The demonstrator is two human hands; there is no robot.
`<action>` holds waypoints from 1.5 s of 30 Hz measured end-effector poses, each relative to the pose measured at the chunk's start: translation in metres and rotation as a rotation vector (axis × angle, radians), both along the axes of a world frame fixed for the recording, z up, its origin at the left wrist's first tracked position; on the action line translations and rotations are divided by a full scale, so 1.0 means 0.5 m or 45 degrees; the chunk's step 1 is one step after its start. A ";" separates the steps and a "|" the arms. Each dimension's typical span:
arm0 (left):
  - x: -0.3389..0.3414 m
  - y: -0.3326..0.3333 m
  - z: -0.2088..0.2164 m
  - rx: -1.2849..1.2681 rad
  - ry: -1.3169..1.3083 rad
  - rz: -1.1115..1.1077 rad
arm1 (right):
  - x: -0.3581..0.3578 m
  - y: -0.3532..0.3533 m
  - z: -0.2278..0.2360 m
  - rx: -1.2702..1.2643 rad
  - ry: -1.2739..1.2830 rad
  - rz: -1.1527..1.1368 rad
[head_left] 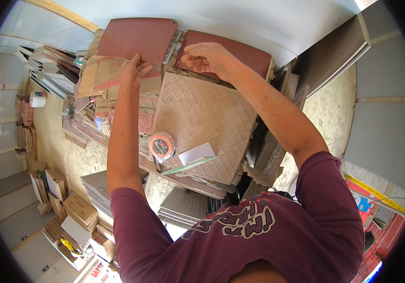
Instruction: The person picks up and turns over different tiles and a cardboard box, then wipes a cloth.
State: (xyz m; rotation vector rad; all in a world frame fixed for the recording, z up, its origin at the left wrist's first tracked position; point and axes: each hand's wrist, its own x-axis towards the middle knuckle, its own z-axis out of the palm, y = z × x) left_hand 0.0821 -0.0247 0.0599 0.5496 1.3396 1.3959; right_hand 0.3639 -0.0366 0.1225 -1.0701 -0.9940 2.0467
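Note:
My left hand [133,73] pinches the near edge of a smooth dark red tile [136,37], which lies on a cardboard-wrapped stack at the far left of the pile. Over a second dark red tile [242,51], to the right, hovers my right hand [212,57]. Its fingers are loosely bent and apart, with nothing between them. Nearer to me lies a square beige tile [202,104] with a raised lattice pattern. An orange and clear round tape measure [161,146] rests at its left edge. Beside that, a small notepad [197,154] with white and green pages lies open.
Torn cardboard [101,73] covers the stack's left side. Large dark brown panels [330,54] lean at the right wall. Grey tiles [181,205] are stacked close below the pile. Boxes [80,210] stand at lower left, and more tiles [54,70] lean at far left.

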 end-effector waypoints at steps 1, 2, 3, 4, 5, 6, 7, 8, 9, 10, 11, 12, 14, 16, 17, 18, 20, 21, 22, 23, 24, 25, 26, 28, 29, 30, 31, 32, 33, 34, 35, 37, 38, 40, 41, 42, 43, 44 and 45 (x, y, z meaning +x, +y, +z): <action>0.000 -0.001 0.000 0.010 0.001 -0.002 | 0.000 -0.001 0.003 0.003 -0.004 0.004; 0.000 -0.003 -0.001 0.020 0.001 -0.004 | 0.000 -0.002 0.005 0.005 -0.007 0.008; 0.003 -0.007 0.003 0.030 0.002 -0.004 | 0.000 -0.002 0.004 0.008 -0.012 0.006; 0.007 -0.010 0.006 0.022 0.028 -0.021 | 0.000 -0.001 0.004 0.011 -0.016 0.005; 0.012 -0.013 0.009 0.015 0.055 -0.038 | 0.000 -0.001 0.003 0.014 -0.020 0.004; 0.018 -0.017 0.014 0.007 0.082 -0.055 | 0.000 -0.002 0.003 0.024 -0.032 0.012; 0.023 -0.021 0.020 0.008 0.112 -0.067 | 0.000 -0.002 0.003 0.034 -0.043 0.020; 0.027 -0.026 0.027 0.009 0.143 -0.080 | -0.001 -0.002 0.003 0.044 -0.055 0.028; 0.031 -0.031 0.031 0.010 0.172 -0.093 | -0.001 -0.003 0.006 0.039 -0.063 0.029; 0.036 -0.038 0.033 0.042 0.282 -0.076 | -0.001 -0.004 0.010 0.034 -0.071 0.030; 0.041 -0.046 0.035 0.074 0.392 -0.058 | -0.002 -0.004 0.012 0.028 -0.079 0.031; 0.047 -0.053 0.036 0.107 0.502 -0.042 | -0.002 -0.004 0.012 0.034 -0.078 0.032; 0.068 -0.070 0.009 0.212 1.206 0.184 | -0.003 -0.003 0.009 0.045 -0.074 0.035; 0.105 -0.083 0.005 0.246 1.581 0.199 | 0.000 -0.001 0.005 0.048 -0.074 0.023; 0.125 -0.089 0.015 0.225 1.605 0.102 | 0.001 0.001 0.002 0.049 -0.075 0.017; 0.133 -0.095 0.025 0.199 1.631 0.014 | 0.000 0.000 0.003 0.050 -0.076 0.021; 0.127 -0.090 0.020 0.195 1.869 -0.024 | -0.001 -0.002 0.006 0.051 -0.079 0.026; 0.124 -0.086 0.016 0.192 1.988 -0.043 | -0.002 -0.003 0.008 0.050 -0.087 0.025; 0.121 -0.083 0.013 0.194 2.019 -0.049 | -0.003 -0.004 0.011 0.048 -0.094 0.023; 0.119 -0.079 0.009 0.196 2.049 -0.056 | -0.003 -0.004 0.012 0.047 -0.102 0.021; 0.116 -0.075 0.006 0.201 2.081 -0.066 | -0.003 -0.003 0.010 0.049 -0.094 0.021; 0.112 -0.071 0.003 0.229 2.128 -0.063 | -0.002 -0.002 0.007 0.051 -0.086 0.020; 0.107 -0.067 0.000 0.258 2.175 -0.060 | -0.002 -0.001 0.005 0.053 -0.078 0.019; 0.101 -0.062 0.000 0.305 2.222 -0.077 | -0.003 -0.003 0.012 0.055 -0.096 0.023; 0.097 -0.059 0.001 0.325 2.223 -0.094 | -0.004 -0.004 0.013 0.056 -0.104 0.026; 0.096 -0.056 0.004 0.347 2.222 -0.110 | -0.004 -0.005 0.013 0.059 -0.107 0.024; 0.095 -0.054 0.008 0.337 2.215 -0.131 | -0.003 -0.005 0.013 0.062 -0.110 0.023; 0.094 -0.052 0.011 0.327 2.209 -0.150 | -0.003 -0.006 0.013 0.065 -0.113 0.022; 0.095 -0.051 0.014 0.317 2.202 -0.170 | -0.003 -0.006 0.014 0.062 -0.114 0.025; 0.095 -0.051 0.017 0.307 2.198 -0.180 | -0.003 -0.005 0.014 0.060 -0.114 0.027; 0.095 -0.050 0.021 0.296 2.195 -0.189 | -0.003 -0.005 0.015 0.057 -0.114 0.030; 0.094 -0.051 0.022 0.277 2.199 -0.201 | -0.003 -0.005 0.013 0.070 -0.105 0.035; 0.092 -0.049 0.022 0.268 2.207 -0.203 | -0.003 -0.005 0.012 0.076 -0.101 0.037; 0.090 -0.047 0.022 0.268 2.209 -0.206 | -0.002 -0.007 0.011 0.085 -0.092 0.036; 0.090 -0.046 0.021 0.277 2.204 -0.206 | -0.002 -0.008 0.010 0.090 -0.088 0.036; 0.088 -0.045 0.023 0.286 2.199 -0.206 | -0.002 -0.007 0.008 0.090 -0.084 0.039; 0.086 -0.043 0.023 0.281 2.202 -0.214 | -0.002 -0.004 0.003 0.090 -0.080 0.041; 0.083 -0.041 0.024 0.277 2.205 -0.222 | -0.002 -0.003 0.001 0.091 -0.077 0.044; 0.080 -0.039 0.025 0.272 2.209 -0.229 | -0.003 -0.003 0.001 0.088 -0.078 0.044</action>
